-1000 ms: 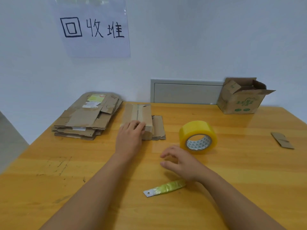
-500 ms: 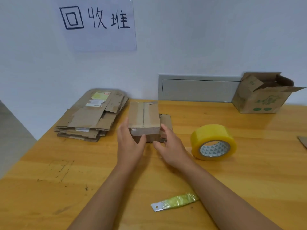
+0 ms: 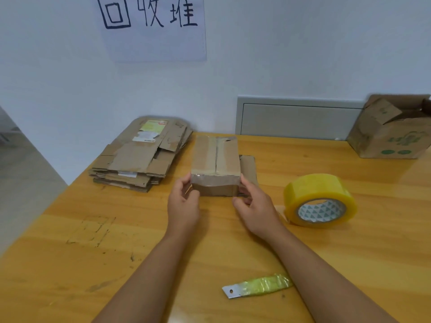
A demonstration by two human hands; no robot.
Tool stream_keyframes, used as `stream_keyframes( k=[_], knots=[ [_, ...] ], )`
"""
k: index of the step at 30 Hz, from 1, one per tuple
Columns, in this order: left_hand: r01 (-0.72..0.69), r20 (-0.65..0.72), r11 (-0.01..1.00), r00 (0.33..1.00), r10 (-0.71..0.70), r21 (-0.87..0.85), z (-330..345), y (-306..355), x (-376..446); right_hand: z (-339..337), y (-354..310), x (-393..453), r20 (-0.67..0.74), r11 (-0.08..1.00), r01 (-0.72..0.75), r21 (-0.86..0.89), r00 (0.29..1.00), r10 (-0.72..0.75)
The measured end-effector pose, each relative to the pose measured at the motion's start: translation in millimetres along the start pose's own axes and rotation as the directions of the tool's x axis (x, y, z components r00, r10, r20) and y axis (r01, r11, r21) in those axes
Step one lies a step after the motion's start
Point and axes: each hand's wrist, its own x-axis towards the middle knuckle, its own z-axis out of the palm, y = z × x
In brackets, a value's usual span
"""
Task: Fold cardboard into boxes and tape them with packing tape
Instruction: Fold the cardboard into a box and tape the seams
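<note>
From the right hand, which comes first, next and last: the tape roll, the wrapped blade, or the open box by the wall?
1. Tape roll, just to the right of the right hand.
2. Blade, toward the near edge of the table.
3. Open box, far right by the wall.

The right hand (image 3: 255, 207) has left the table near the yellow tape roll and joined the left hand (image 3: 184, 202), both gripping the small taped brown cardboard box (image 3: 215, 166).

Handwritten on the white paper sign (image 3: 154, 31) taped to the wall: 回收堆. Printing on the box labels unreadable.
</note>
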Motion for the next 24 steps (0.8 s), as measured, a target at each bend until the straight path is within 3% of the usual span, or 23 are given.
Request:
stream_keyframes(
  k=[10,18,24],
  knots=[
    [-0.078,0.06,0.996,0.995,0.08,-0.039,7.6,0.2,-5.8,-0.7,7.8,-0.4,-0.098,1.0,-0.016,-0.005,0.995,0.016],
    [-0.033,0.026,0.997,0.999,0.035,-0.073,4.7,3.0,-3.8,-3.5,7.3,-0.8,-0.132,0.997,-0.025,0.067,0.991,0.034],
    [-0.007,-0.008,0.998,1.0,0.007,0.065,6.2,2.2,1.9,-4.6,3.5,-0.7,-0.242,0.998,0.026,-0.059,0.97,-0.04]
  ],
)
